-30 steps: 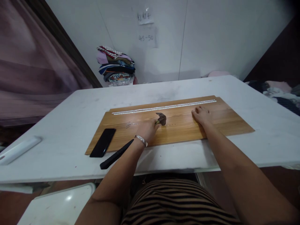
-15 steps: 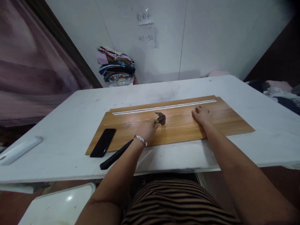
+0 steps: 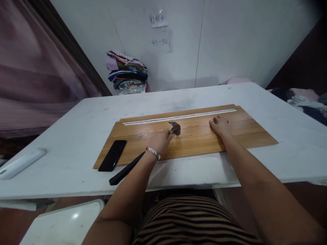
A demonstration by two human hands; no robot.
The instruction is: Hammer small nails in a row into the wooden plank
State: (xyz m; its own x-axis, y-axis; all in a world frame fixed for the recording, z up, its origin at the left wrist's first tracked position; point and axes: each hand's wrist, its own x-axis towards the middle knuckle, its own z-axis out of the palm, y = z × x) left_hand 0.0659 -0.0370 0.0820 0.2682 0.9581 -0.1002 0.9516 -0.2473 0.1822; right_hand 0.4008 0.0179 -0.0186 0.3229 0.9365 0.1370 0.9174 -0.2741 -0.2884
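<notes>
My left hand (image 3: 158,140) is wrapped round the handle of a claw hammer (image 3: 175,129), whose dark metal head sits just above a wooden board (image 3: 204,143). The black end of the handle sticks out past my wrist. Beneath and to the right of the head runs a row of small dark nail heads or holes, too small to tell which. Several loose nails (image 3: 140,136) lie left of this hand. My right hand (image 3: 221,126) rests on the board further right, fingers apart and slightly bent, holding nothing.
White measuring strips (image 3: 178,117) lie along the board's far edge. A black phone (image 3: 112,156) overlaps its left end. On the white table (image 3: 66,136) a white, elongated object (image 3: 22,163) lies at left. Folded cloth (image 3: 127,72) is stacked by the wall.
The hammer head has lifted very slightly off the board, its reflection now showing below it. My right hand stays in place.
</notes>
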